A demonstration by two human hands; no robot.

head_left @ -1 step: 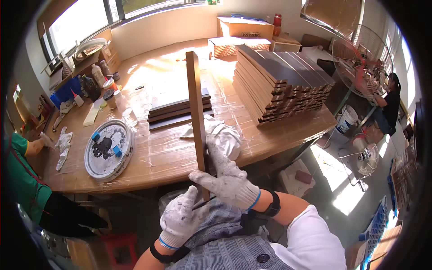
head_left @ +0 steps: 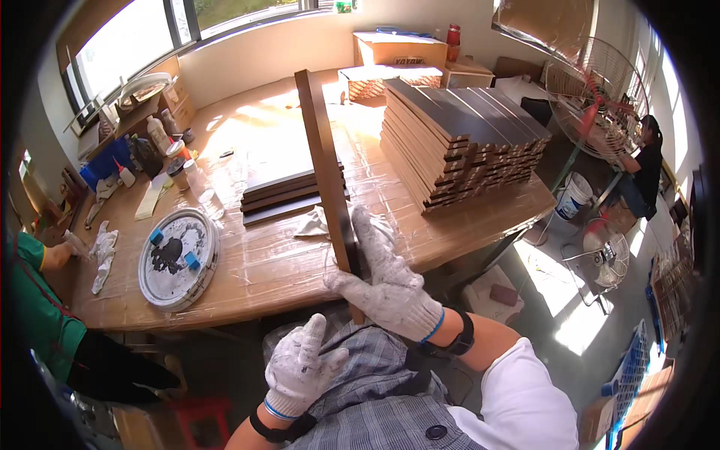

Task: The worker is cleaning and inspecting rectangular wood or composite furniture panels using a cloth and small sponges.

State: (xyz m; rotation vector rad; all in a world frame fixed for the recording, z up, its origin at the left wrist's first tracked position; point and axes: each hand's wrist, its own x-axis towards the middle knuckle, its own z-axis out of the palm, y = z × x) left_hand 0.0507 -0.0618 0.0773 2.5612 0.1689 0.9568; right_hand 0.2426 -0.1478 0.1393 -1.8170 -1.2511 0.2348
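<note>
My right hand (head_left: 390, 289), in a smudged white knit glove, grips a long narrow dark-brown board (head_left: 324, 157) near its lower end, thumb on one side and fingers along the other. The board stands on edge, slanting up and away over the table's front edge. My left hand (head_left: 304, 366), gloved alike, is held over my lap, apart from the board, fingers spread and nothing in them. Behind the board lies a crumpled white cloth (head_left: 311, 223), partly hidden by it and my right hand. A low stack of dark boards (head_left: 281, 201) lies just beyond.
A tall stack of boards (head_left: 465, 142) stands at right on the table (head_left: 247, 281). At left are a round white lid (head_left: 208, 232) with black paste and blue sponge blocks (head_left: 192, 261), several bottles (head_left: 157, 135), and a co-worker in green (head_left: 45, 300). A fan (head_left: 596, 90) stands far right.
My left hand has drawn off from the board's lower end, its fingers more spread. The board's top leans further left in my right hand, and the view has shifted slightly.
</note>
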